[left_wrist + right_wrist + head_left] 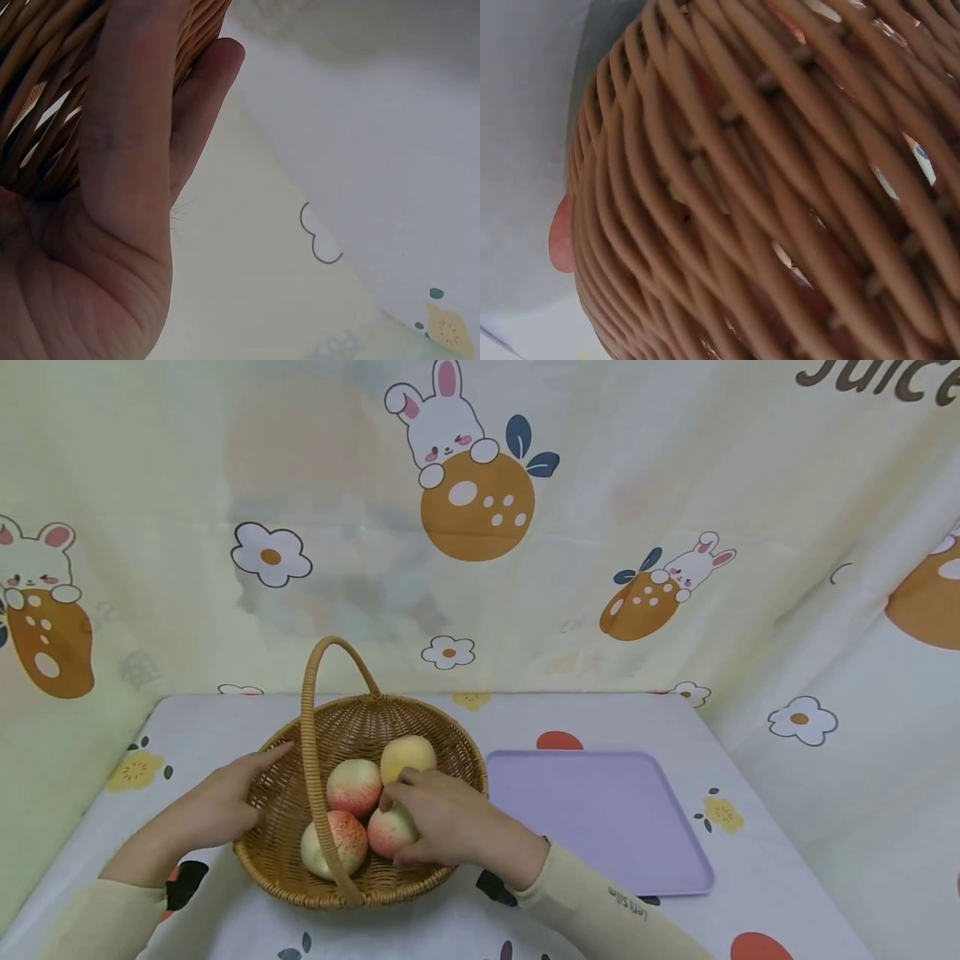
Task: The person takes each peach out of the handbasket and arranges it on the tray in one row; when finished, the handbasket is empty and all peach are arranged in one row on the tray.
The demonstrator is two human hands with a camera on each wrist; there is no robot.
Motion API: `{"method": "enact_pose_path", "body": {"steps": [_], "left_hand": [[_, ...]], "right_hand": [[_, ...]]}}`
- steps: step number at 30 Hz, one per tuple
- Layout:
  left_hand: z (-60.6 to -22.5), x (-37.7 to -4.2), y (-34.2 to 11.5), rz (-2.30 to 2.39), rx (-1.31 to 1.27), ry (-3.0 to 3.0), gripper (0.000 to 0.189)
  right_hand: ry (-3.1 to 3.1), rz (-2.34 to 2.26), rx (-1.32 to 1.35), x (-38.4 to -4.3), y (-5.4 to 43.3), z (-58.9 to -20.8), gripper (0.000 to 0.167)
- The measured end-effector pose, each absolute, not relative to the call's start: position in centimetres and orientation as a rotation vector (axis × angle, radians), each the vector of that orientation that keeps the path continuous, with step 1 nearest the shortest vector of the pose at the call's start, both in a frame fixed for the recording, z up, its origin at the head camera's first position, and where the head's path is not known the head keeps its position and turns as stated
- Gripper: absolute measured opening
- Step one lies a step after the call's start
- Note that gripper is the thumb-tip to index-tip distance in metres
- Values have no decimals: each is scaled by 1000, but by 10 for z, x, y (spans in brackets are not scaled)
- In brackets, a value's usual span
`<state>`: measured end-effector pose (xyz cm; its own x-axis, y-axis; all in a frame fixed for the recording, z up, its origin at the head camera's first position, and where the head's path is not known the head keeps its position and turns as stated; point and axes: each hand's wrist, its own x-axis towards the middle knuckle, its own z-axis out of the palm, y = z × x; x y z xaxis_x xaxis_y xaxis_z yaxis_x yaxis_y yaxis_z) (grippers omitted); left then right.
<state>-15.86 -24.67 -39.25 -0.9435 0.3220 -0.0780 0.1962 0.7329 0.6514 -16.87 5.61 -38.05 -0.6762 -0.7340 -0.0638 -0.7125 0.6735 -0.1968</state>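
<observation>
A brown wicker basket point(273, 877) with a tall arched handle point(311, 752) stands on the table, and several peaches lie in it. My left hand point(217, 802) grips the basket's left rim; in the left wrist view its fingers point(131, 127) lie along the outside of the weave. Reaching over the right rim, my right hand point(450, 814) holds a pink-and-cream peach point(390, 833) between thumb and fingers. Around that fruit are a yellowish peach point(408, 753), a pink-blushed peach point(352, 787) and a red-speckled peach point(348, 842) partly behind the handle. Basket weave point(727, 187) hides the right hand in its wrist view.
A flat lilac tray point(592, 818) lies to the right of the basket, partly under the right forearm. A patterned cloth point(757, 852) covers the table. Printed curtains point(360, 460) hang behind and at both sides.
</observation>
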Motion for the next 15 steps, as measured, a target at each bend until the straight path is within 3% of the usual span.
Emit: {"method": "enact_pose_path", "body": {"steps": [4, 11, 15], "left_hand": [[-392, -158, -246, 1010, 422, 2763, 92], [-392, -157, -247, 1013, 413, 2756, 93], [-392, -156, -246, 1026, 418, 2753, 93]], "right_hand": [[2757, -237, -1219, -168, 55, -381, 50], [2766, -150, -1168, -165, 50, -378, 72], [2767, -127, -1185, -162, 50, -378, 61]]}}
